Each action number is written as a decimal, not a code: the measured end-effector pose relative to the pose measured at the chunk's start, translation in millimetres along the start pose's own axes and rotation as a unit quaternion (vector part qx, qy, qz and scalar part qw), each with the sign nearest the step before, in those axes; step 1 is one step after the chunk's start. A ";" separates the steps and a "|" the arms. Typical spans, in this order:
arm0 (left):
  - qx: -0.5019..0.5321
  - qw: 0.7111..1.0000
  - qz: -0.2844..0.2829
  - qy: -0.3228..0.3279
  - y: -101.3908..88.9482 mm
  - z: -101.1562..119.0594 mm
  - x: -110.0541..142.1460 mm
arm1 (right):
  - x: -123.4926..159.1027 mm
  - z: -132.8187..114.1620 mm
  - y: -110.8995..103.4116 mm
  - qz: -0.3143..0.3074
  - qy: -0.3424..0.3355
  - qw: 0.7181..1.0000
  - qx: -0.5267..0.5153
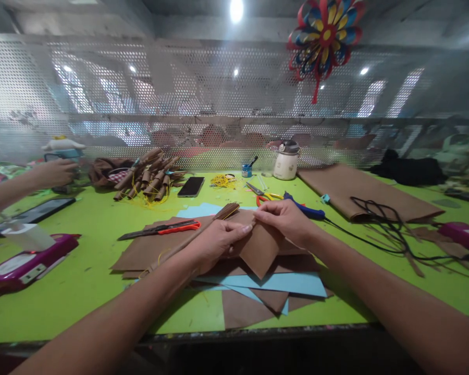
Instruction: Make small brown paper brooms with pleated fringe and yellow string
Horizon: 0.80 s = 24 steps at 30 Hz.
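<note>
My left hand (214, 245) and my right hand (287, 219) meet over a brown paper square (260, 247) held point-down above the green table (82, 271). Both hands pinch its upper edge with closed fingers, the fingertips almost touching. Under it lies a loose pile of brown and light blue paper sheets (273, 284). A thin brown rolled stick (203, 229) runs beneath my left hand, ending in a fringed tip. A red-handled utility knife (164, 229) lies just left of the pile.
Rolled brown paper tubes (148, 179), a black phone (190, 186), scissors (263, 194), a glue gun with black cord (308, 210), a white jar (286, 161) and large brown sheets (359, 190) sit behind. Another person's hand (54, 173) reaches in at far left. Pink devices (27, 263) lie at both sides.
</note>
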State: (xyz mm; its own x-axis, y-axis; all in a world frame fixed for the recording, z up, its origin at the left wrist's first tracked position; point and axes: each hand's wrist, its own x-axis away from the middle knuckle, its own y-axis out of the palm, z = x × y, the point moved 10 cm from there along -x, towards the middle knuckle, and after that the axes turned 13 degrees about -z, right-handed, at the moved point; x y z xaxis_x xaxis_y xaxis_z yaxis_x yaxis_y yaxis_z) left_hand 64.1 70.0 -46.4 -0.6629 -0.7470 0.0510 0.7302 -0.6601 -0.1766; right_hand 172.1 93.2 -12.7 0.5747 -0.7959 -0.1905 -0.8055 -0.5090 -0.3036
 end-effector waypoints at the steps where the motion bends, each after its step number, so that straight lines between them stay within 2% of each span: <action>1: 0.045 0.999 -0.008 -0.020 1.5 -6.0 -0.8 | 0.4 -2.1 0.3 0.003 -0.001 1.000 0.008; 4: 0.137 0.989 -0.015 -0.048 4.4 -14.9 -1.8 | 0.8 -8.3 2.2 0.001 -0.010 0.999 0.046; 8: 0.152 0.987 -0.011 -0.048 3.5 -16.1 -1.7 | 0.2 -9.9 2.0 -0.009 -0.022 0.998 0.058; 14: 0.099 0.994 -0.006 -0.035 4.0 -9.0 -0.2 | -0.6 -10.2 7.0 -0.052 -0.020 0.995 0.083; 19: 0.067 0.997 0.001 -0.027 7.0 -2.8 -0.7 | -0.5 -5.2 1.3 -0.023 -0.003 0.997 0.069; 24: -0.016 0.999 0.031 -0.018 0.2 -0.9 0.7 | -1.6 -0.2 5.8 -0.035 0.010 0.999 0.029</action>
State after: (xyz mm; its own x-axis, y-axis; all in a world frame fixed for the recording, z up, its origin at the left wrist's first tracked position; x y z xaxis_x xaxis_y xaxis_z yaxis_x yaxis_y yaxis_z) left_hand 63.6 69.5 -47.2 -0.6089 -0.7897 0.0747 0.7641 -0.6092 -0.2124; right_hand 166.5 91.4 -14.0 0.6262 -0.7653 -0.1490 -0.7531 -0.5441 -0.3698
